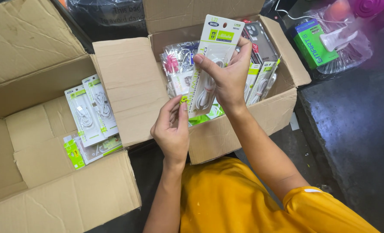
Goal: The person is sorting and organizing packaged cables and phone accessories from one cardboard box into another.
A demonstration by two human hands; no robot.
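Holding a white-and-green cable pack [211, 64] upright over the smaller carton [226, 133], I have my right hand [228, 73] clamped on its upper half, thumb across the front and fingers behind. My left hand [172, 129] pinches the pack's lower corner between thumb and fingertips. I judge this as the sorting step: the pack is lifted clear and being looked over, so the next move needs a place for it. More cable packs [261, 82] and clear-bagged items [179, 64] crowd the carton beneath. The larger carton [49, 190] to my left holds matching cable packs [90, 112]; its raised flap [129, 86] stands between the two.
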